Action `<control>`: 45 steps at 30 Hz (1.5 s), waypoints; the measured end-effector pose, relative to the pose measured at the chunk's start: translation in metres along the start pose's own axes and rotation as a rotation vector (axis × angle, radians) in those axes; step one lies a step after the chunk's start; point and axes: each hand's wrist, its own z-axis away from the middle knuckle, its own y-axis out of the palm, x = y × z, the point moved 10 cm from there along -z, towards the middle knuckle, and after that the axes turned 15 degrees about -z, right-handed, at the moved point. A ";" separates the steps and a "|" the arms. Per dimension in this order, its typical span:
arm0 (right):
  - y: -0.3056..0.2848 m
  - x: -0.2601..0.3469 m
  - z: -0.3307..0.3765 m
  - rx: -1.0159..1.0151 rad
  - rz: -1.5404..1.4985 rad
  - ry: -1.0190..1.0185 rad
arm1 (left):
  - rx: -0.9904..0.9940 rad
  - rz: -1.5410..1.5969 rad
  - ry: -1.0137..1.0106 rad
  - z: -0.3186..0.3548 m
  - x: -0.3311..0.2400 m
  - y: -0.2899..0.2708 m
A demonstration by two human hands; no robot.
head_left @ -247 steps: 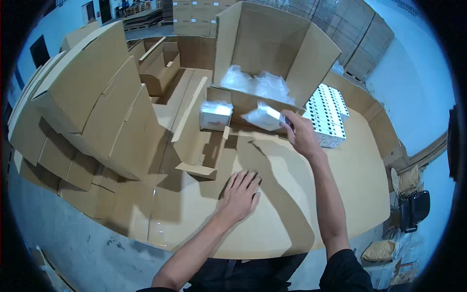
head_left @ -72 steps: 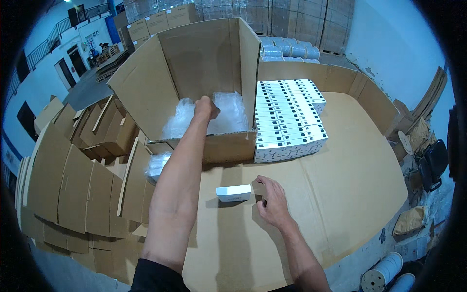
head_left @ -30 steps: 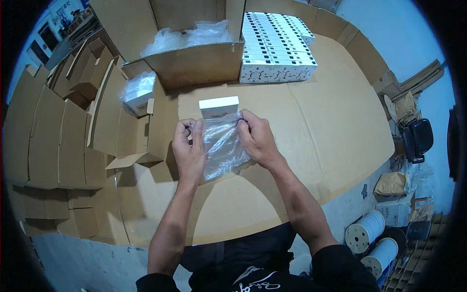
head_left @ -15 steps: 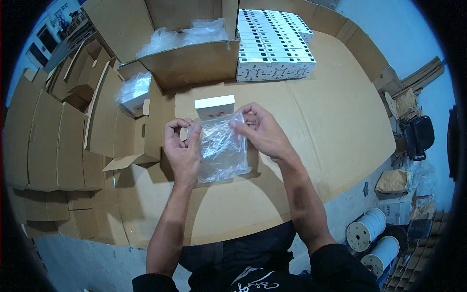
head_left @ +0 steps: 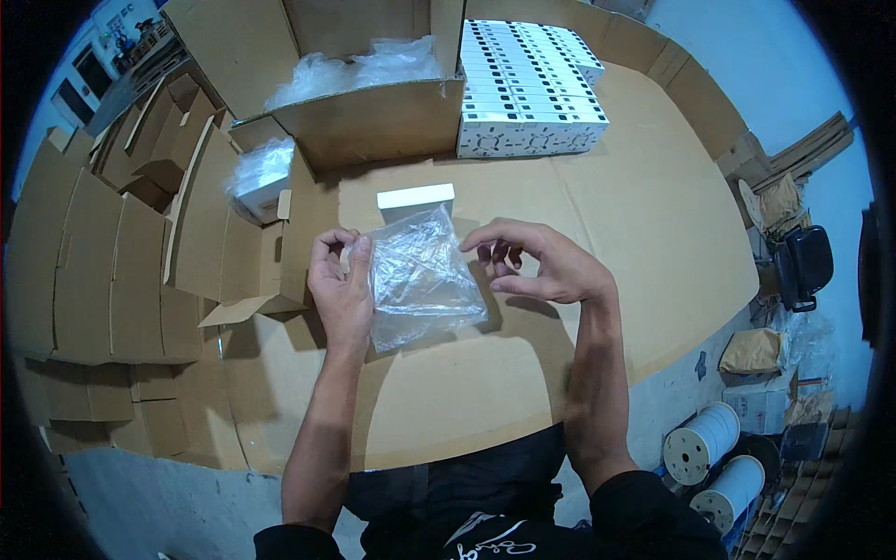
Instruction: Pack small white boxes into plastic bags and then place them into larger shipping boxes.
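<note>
A clear plastic bag [head_left: 425,280], crinkled and flat, hangs over the cardboard work surface. My left hand [head_left: 341,280] pinches it by its upper left edge. Off its right side, my right hand [head_left: 546,264] is apart from the bag, fingers bent and spread, with nothing in them. Just behind the bag stands a small white box [head_left: 416,200], its lower part covered by the plastic.
A large carton [head_left: 373,126] at the back holds clear plastic bags [head_left: 359,70]. Right of it are stacked white boxes [head_left: 532,131]. At left, an open carton [head_left: 238,252] contains a plastic-wrapped white box [head_left: 261,191]. Cable spools [head_left: 702,443] stand on the floor at lower right.
My right hand has let go of the bag's upper right corner and moved right. The bag, still in my left hand, has tilted and its top now covers more of the white box.
</note>
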 end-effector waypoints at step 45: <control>-0.011 -0.035 -0.010 -0.417 -0.234 0.241 | 0.839 -0.236 -0.217 0.028 0.020 0.036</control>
